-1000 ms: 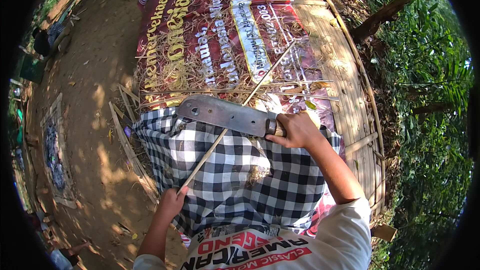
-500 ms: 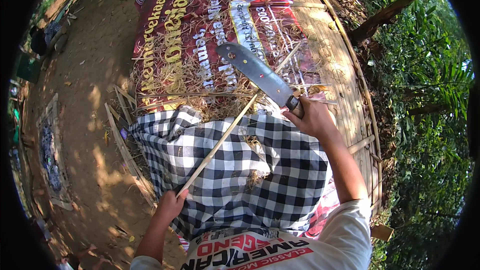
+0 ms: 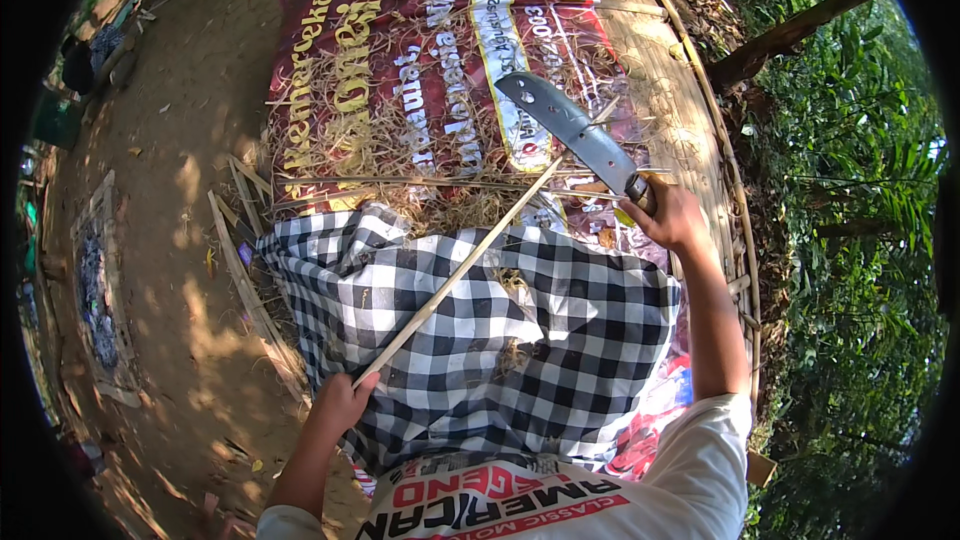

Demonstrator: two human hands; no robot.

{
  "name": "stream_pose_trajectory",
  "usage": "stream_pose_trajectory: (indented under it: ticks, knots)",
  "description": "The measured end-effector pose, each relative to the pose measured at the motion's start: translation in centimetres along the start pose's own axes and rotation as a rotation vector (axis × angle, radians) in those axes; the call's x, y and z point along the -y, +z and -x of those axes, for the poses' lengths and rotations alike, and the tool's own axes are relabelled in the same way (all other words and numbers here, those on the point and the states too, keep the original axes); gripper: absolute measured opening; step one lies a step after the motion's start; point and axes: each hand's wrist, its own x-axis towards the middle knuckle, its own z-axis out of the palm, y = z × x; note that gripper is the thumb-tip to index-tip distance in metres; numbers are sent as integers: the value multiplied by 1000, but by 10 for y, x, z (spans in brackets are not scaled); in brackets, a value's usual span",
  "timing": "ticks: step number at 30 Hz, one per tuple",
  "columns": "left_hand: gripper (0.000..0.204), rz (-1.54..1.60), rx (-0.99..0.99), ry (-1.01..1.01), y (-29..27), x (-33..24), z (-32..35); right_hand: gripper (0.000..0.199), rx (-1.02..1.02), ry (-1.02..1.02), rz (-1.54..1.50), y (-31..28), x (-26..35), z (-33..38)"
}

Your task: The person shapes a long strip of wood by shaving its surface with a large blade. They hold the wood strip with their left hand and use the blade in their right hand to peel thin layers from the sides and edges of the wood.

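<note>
My right hand (image 3: pixel 672 215) is closed round the handle of a machete (image 3: pixel 575 130), whose broad dark blade points up and to the left. The blade crosses the far part of a thin bamboo strip (image 3: pixel 462 270). My left hand (image 3: pixel 342 403) grips the near end of that strip, which slants across my lap up to the right. A black-and-white checked cloth (image 3: pixel 440 290) covers my lap. Curly bamboo shavings (image 3: pixel 350 130) lie thickly over a dark red printed banner (image 3: pixel 400 20) in front of me.
Under the banner is a bamboo slat platform (image 3: pixel 690 120), its edge on the right by green plants (image 3: pixel 850 270). Split bamboo pieces (image 3: pixel 250 290) lean at the platform's left side. Further left, on bare earth (image 3: pixel 170 240), lies a wood-framed patch (image 3: pixel 100 290).
My right hand and the machete have moved up and to the right, along the strip toward its far end. My left hand keeps its grip on the near end.
</note>
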Motion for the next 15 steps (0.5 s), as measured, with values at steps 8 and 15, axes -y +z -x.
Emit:
stream_pose_trajectory:
  ticks: [8,15]
  knots:
    - [72,21,-57,-11,5,5,4,56,9,-428,16,32,89,22]
    - [58,119,-18,52,14,24,6,53,-74,-311,100,-3,35,-15]
